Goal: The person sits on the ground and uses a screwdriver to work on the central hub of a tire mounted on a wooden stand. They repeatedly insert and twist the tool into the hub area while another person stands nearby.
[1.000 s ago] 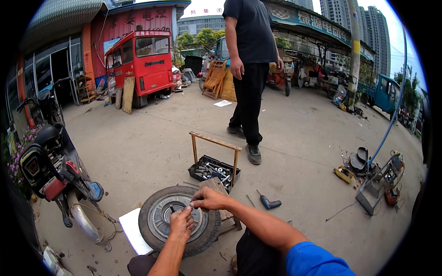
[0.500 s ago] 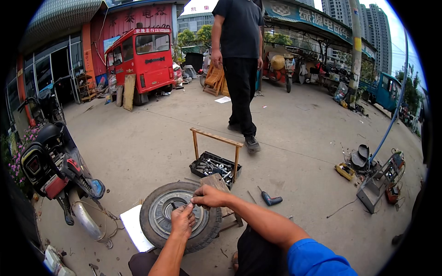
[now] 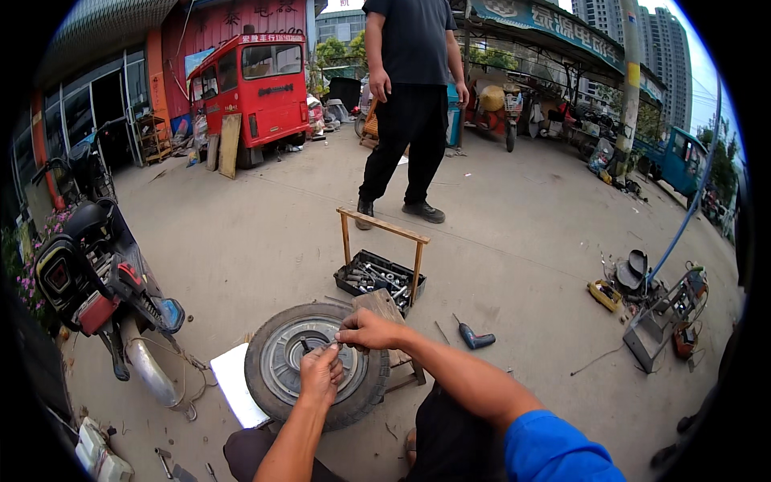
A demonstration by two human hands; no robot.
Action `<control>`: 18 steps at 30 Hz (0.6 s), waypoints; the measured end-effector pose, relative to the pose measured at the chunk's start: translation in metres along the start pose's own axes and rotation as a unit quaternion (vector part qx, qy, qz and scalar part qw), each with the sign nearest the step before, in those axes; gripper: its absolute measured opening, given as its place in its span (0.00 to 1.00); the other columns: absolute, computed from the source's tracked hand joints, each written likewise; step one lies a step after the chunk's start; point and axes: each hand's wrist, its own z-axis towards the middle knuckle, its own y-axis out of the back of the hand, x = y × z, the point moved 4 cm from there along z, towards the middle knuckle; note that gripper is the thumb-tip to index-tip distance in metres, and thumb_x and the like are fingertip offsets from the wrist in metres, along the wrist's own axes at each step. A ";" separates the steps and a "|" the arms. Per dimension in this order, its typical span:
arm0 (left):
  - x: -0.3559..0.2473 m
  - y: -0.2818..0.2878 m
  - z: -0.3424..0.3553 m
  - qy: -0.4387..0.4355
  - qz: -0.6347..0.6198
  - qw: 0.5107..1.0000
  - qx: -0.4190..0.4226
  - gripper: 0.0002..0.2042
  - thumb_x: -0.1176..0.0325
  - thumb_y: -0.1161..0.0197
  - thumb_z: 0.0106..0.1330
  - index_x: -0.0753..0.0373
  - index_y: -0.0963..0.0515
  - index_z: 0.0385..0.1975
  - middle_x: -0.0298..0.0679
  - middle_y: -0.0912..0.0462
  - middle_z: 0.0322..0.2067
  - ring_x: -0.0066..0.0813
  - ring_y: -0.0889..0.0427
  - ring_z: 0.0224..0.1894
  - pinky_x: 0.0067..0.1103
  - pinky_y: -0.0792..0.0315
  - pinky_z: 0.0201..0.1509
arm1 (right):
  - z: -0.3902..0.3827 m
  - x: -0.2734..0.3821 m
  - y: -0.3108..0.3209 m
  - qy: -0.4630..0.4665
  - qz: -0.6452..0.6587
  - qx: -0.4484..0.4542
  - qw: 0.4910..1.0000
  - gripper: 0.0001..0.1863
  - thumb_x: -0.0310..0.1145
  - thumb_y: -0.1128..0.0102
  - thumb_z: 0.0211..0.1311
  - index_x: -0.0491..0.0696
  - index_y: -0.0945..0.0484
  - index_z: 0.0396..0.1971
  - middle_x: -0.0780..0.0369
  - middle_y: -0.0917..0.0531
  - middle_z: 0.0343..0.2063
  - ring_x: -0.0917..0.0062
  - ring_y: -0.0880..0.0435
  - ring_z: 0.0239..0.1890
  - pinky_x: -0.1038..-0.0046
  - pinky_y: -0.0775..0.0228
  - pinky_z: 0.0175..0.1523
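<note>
My left hand and my right hand meet above a wheel with a black tire and grey metal hub. Both have fingers closed at the same small spot; what they pinch is too small to name. A dark shaft sticks up from the hub beside my left fingers. The wheel lies flat against a low wooden stool, with a white board at its left.
A black tool tray with wooden handle frame sits ahead, a drill to its right. A scooter stands left, a metal frame with cables right. Someone in dark clothes stands ahead. A red vehicle is behind.
The standing person has shifted a little to the left, with feet now apart. My view has shifted slightly. My hands stay together over the wheel with little visible movement.
</note>
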 end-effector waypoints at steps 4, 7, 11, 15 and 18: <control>-0.002 -0.002 -0.003 0.001 -0.003 1.000 -0.001 0.06 0.68 0.39 0.71 0.62 0.26 0.33 0.23 0.40 0.15 0.13 0.43 0.13 0.15 0.50 0.16 | -0.003 0.006 -0.002 -0.002 0.003 -0.007 1.000 0.18 0.41 0.40 0.71 0.41 0.19 0.28 0.69 0.24 0.17 0.85 0.27 0.17 0.77 0.35 0.23; -0.002 -0.001 -0.005 0.007 -0.008 1.000 -0.001 0.06 0.68 0.38 0.71 0.62 0.25 0.33 0.23 0.39 0.15 0.13 0.43 0.13 0.14 0.50 0.16 | -0.003 0.004 -0.002 -0.009 0.014 -0.006 1.000 0.18 0.41 0.39 0.70 0.41 0.19 0.27 0.69 0.25 0.17 0.85 0.27 0.17 0.78 0.35 0.23; -0.002 0.003 -0.005 0.005 -0.002 1.000 -0.018 0.05 0.69 0.38 0.70 0.62 0.25 0.36 0.22 0.39 0.15 0.12 0.44 0.13 0.14 0.50 0.15 | -0.005 0.013 -0.005 -0.011 0.050 -0.017 0.999 0.17 0.40 0.37 0.69 0.41 0.20 0.26 0.69 0.24 0.18 0.86 0.28 0.18 0.78 0.35 0.23; -0.007 -0.005 -0.010 0.022 0.017 0.999 -0.019 0.08 0.67 0.41 0.71 0.60 0.28 0.30 0.24 0.40 0.16 0.14 0.43 0.14 0.15 0.49 0.17 | -0.005 0.012 0.000 -0.014 0.059 -0.050 0.997 0.16 0.37 0.37 0.68 0.40 0.20 0.24 0.67 0.24 0.17 0.85 0.28 0.18 0.76 0.34 0.22; -0.005 0.001 -0.008 0.018 -0.006 1.000 0.001 0.07 0.66 0.43 0.72 0.62 0.27 0.32 0.24 0.41 0.15 0.14 0.43 0.14 0.15 0.49 0.18 | 0.002 0.008 0.002 -0.002 0.059 -0.049 0.997 0.16 0.37 0.37 0.68 0.40 0.20 0.25 0.67 0.24 0.17 0.84 0.28 0.18 0.77 0.34 0.22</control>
